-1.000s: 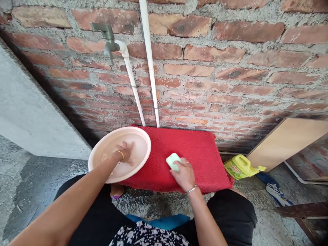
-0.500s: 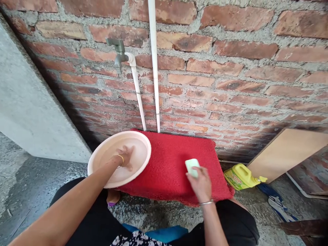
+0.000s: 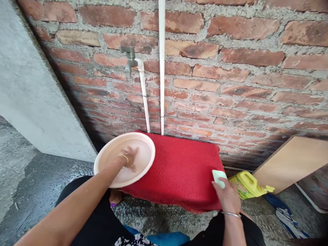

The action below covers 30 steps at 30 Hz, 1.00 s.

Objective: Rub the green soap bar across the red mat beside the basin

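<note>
My left hand [image 3: 130, 158] lies in the cloudy water of a pale pink basin [image 3: 98, 160], its fingers spread and nothing visible in them. The basin stands at the left end of a red cloth [image 3: 183, 164] laid over a low surface. A pale green bar of soap [image 3: 218, 177] is gripped in my right hand [image 3: 229, 196], between thumb and fingers. That hand is over the right edge of the red cloth; whether the soap touches the cloth I cannot tell.
A brick wall [image 3: 230, 82] rises behind, with a tap [image 3: 130, 58] and white pipes [image 3: 162, 68]. A grey slab [image 3: 43, 82] leans at left. To the right are a yellow jug [image 3: 248, 184], a tan board [image 3: 289, 164] and blue-and-white footwear [image 3: 288, 218].
My right hand has moved right with the soap, from over the cloth to its right edge. My left hand stays in the basin. The view has shifted slightly.
</note>
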### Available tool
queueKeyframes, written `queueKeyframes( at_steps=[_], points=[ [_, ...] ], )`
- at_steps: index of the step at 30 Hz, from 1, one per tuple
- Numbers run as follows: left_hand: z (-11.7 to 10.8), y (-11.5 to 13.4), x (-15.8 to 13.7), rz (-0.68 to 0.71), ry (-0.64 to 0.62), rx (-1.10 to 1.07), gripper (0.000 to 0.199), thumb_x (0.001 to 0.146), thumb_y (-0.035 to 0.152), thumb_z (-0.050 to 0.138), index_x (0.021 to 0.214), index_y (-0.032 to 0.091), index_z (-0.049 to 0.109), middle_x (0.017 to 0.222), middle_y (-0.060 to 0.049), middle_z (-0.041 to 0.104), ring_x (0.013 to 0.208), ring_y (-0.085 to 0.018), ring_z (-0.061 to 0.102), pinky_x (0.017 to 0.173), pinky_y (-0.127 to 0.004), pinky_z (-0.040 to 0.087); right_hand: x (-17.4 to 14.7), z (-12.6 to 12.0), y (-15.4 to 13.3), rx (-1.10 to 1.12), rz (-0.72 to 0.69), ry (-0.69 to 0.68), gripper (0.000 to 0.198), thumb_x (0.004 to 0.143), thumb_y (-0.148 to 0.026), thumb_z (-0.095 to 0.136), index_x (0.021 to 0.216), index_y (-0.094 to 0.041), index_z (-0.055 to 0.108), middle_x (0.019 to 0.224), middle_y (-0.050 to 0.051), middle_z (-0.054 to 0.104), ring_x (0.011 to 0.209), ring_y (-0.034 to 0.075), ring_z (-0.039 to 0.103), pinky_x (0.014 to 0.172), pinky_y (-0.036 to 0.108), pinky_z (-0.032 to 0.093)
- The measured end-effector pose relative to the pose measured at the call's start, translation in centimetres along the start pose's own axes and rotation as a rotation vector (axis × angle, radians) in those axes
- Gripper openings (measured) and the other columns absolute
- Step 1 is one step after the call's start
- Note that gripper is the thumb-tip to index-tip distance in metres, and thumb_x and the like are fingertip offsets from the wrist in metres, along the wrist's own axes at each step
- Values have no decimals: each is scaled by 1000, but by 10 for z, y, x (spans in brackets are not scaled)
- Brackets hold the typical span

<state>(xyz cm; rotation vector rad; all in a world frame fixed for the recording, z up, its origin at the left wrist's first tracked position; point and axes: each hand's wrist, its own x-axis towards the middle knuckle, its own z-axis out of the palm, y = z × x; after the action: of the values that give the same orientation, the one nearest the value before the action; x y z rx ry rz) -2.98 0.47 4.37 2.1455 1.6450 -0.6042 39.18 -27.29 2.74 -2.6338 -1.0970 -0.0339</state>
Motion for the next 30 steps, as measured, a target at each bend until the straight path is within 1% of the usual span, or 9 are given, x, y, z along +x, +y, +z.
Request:
queueKeyframes(
  at_steps=[2,4,11,13,15,19,26,28,30],
  points=[
    [0,1,2,-43,-41,14,163,25,57,87,162,27,4,166,-30,-3,140,-69,13,98,-80,31,6,-1,17,-45,119,81,44,90,-53,52,118,-22,67,112,15,61,99,29,62,84,41,51],
    [1,2,5,-64,-44,27,166,24,55,88,162,25,2,165,-31,-5,140,-69,11,99,-81,29,2,1,6,-21,90,119,45,90,-53,52,118,-21,67,115,16,60,102,30,62,86,43,50],
    [5,0,7,-77,-31,29,169,24,65,87,161,23,-3,164,-33,-9,140,-69,9,98,-81,28,-82,22,-150,301,-536,-178,28,84,-36,67,111,-28,70,126,9,59,114,25,58,103,37,44],
    [4,0,6,-67,-37,31,170,23,66,87,161,23,-3,164,-32,-10,140,-69,6,97,-83,28,-107,24,-181,305,-659,-274,28,82,-33,69,110,-31,70,130,6,58,115,26,57,105,40,43],
    [3,2,4,-79,-41,38,173,21,64,88,161,24,-4,164,-31,-13,141,-69,2,97,-83,27,-119,25,-192,278,-710,-333,28,81,-32,71,109,-32,71,129,6,59,113,26,58,105,41,43],
    [0,6,0,-82,-42,35,173,20,58,91,161,24,-2,165,-30,-11,140,-69,2,100,-82,25,-93,26,-158,219,-614,-251,29,82,-31,69,111,-30,71,127,8,60,115,26,58,105,38,43],
    [-6,7,-5,-63,-83,5,160,32,48,91,161,31,-3,167,-23,-15,142,-67,0,97,-82,32,-12,20,-30,49,-154,-20,37,87,-49,58,112,-24,71,113,14,60,94,27,64,87,40,51],
    [-5,6,-4,-51,-81,3,163,28,48,91,161,31,0,167,-24,-13,141,-69,1,96,-84,31,-8,19,-20,3,-103,24,40,88,-51,55,115,-25,69,111,14,59,92,27,64,82,40,52],
    [-3,5,-2,-50,-75,12,165,24,47,91,161,29,1,167,-25,-10,140,-70,3,96,-85,29,-14,21,-32,28,-150,49,39,88,-50,55,114,-25,69,112,13,59,95,27,63,84,39,51]
  ],
)
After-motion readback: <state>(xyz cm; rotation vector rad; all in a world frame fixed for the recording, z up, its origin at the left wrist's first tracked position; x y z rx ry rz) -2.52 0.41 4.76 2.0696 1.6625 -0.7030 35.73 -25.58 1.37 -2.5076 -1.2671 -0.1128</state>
